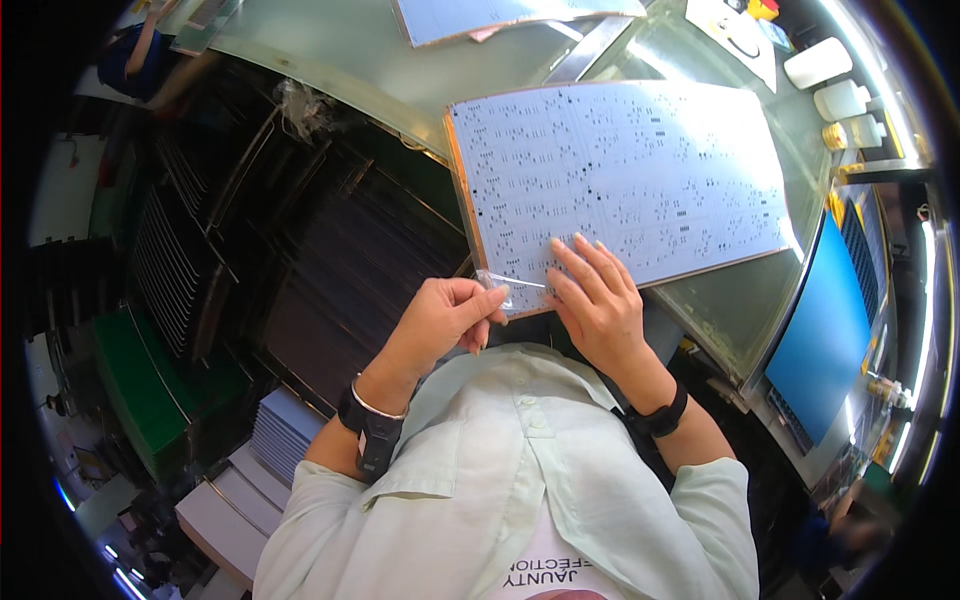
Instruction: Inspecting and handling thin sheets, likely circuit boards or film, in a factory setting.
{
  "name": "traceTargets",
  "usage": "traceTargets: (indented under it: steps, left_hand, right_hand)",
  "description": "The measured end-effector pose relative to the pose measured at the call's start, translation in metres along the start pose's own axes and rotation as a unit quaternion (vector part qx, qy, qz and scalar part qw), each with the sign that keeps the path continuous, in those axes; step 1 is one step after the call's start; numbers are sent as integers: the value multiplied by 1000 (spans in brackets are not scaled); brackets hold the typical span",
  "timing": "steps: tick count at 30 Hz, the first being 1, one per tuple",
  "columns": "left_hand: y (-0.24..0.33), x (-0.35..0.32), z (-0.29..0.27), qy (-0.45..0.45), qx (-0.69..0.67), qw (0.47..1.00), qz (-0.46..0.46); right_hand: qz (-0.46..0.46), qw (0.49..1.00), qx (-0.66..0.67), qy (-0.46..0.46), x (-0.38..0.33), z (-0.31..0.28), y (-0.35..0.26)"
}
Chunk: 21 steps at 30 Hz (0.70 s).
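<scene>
A large pale sheet, covered in rows of small black marks, lies on a copper-edged panel at the middle of the glass-topped table. At its near left corner my left hand pinches a crinkled bit of clear plastic film between thumb and forefinger. A thin whitish strip runs from the film toward my right thumb; whether the thumb touches it I cannot tell. My right hand rests on the sheet's near edge, fingers stretched out and holding nothing visible.
Another pale sheet lies at the far side of the glass table. White bottles stand at the far right, and a blue panel leans nearer. To the left are dark racks; other people show blurred at the far left and lower right.
</scene>
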State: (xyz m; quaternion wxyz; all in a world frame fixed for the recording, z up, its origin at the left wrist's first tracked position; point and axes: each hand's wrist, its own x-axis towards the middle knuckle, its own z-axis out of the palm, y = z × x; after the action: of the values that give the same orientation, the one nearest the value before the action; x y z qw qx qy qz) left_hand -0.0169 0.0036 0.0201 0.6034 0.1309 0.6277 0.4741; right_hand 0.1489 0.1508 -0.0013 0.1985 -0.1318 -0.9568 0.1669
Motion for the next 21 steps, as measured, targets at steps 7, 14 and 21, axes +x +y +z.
traceTargets:
  steps: [7,14,21]
  left_hand:
    - [-33,15,-32,52,-30,993,98]
    - [-27,34,-12,-143,-177,971,76]
    - [-41,47,-4,-101,-275,956,24]
  right_hand:
    - [-43,997,14,54,11,-2,6]
    - [-7,994,27,103,36,-25,3]
    - [-32,981,21,190,75,-68,2]
